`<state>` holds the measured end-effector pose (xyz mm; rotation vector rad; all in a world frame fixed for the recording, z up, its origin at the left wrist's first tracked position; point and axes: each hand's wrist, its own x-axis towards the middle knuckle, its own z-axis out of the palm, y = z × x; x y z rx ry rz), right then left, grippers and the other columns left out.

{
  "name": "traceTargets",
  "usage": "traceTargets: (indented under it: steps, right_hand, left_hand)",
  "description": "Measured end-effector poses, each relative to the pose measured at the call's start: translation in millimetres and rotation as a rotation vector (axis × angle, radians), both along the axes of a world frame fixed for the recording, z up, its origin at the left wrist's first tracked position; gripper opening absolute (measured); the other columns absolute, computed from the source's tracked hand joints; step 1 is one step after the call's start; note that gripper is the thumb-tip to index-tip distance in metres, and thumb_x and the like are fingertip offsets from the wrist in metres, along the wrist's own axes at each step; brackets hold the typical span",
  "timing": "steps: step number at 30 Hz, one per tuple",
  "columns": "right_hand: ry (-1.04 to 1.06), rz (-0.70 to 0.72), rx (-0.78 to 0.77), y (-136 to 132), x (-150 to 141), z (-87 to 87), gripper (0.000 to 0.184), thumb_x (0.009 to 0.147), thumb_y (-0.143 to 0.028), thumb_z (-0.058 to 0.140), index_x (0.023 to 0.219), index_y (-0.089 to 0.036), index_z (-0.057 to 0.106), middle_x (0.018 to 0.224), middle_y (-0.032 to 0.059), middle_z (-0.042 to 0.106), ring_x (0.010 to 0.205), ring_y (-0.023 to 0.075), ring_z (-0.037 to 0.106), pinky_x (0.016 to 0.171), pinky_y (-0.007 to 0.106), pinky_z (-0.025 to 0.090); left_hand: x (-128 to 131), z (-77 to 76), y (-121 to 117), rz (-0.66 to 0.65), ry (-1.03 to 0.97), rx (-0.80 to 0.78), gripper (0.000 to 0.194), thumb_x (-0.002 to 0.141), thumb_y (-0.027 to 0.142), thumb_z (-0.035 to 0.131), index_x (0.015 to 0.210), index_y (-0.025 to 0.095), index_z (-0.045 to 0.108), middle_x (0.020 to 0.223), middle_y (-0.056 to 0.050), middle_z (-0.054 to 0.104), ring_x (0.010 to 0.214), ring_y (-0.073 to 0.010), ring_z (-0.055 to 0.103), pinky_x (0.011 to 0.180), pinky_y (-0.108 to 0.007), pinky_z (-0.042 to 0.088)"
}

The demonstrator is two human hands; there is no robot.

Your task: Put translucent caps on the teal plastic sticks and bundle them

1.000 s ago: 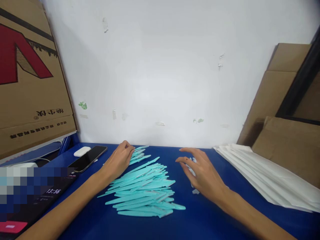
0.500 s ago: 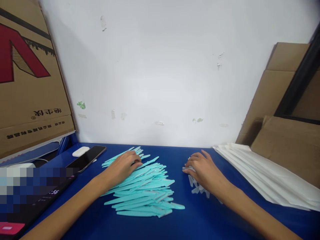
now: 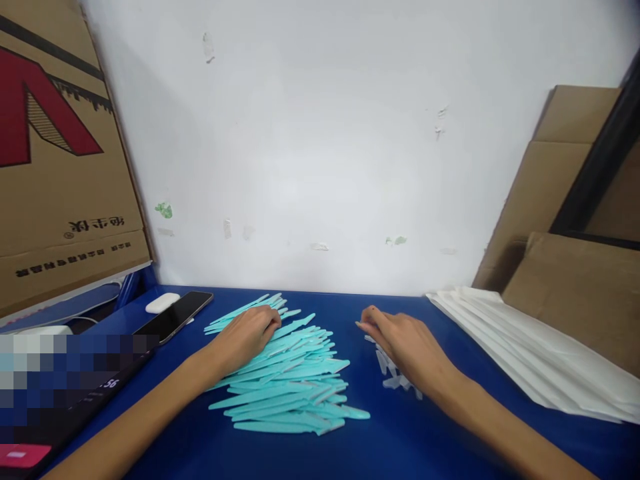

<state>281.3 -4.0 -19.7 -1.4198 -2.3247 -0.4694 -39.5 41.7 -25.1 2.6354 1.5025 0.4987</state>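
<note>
A heap of several slim turquoise plastic pieces (image 3: 295,383) lies on the blue table (image 3: 400,447). My left hand (image 3: 245,337) rests on the heap's far left part with its fingers curled down over the pieces. A small cluster of clear plastic caps (image 3: 393,373) lies to the right of the heap. Over that cluster my right hand (image 3: 405,343) reaches, with its fingertips pinched together at the far end. Whether a cap is between the fingertips I cannot make out.
A stack of white bags (image 3: 530,347) lies at the right, with brown cardboard (image 3: 575,287) behind it. A dark phone (image 3: 175,317) and a white earbud case (image 3: 161,303) sit at the left. A large printed carton (image 3: 60,153) leans at far left. A dark screen (image 3: 75,400) showing digits lies front left.
My left hand slid from the heap's far edge onto the turquoise pieces. My right hand went from spread fingers to a pinch over the clear caps.
</note>
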Motion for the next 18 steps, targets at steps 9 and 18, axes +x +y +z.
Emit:
traceTargets:
  steps: [9,18]
  right_hand:
    - [0.186,0.161,-0.034,-1,-1,-9.9,0.024,0.104,-0.021,0.044,0.12,-0.023,0.061,0.097,0.0056,0.073,0.076,0.02,0.072,0.061,0.028,0.052]
    - [0.117,0.187,-0.031,-3,-3,-13.5,0.027,0.104,-0.029,0.046,0.119,-0.024,0.068,0.093,0.0054,0.074,0.077,0.0211,0.074,0.066,0.029,0.055]
  left_hand:
    - [2,2.4,-1,-0.012,-0.018,-0.016,0.024,0.094,0.036,0.053,0.092,0.023,0.073,0.095,-0.006,0.073,0.086,-0.0242,0.067,0.069,-0.03,0.047]
    - [0,0.5,0,-0.006,-0.003,0.017,0.022,0.091,0.024,0.051,0.08,0.022,0.071,0.087,-0.006,0.071,0.078,-0.0225,0.065,0.066,-0.03,0.044]
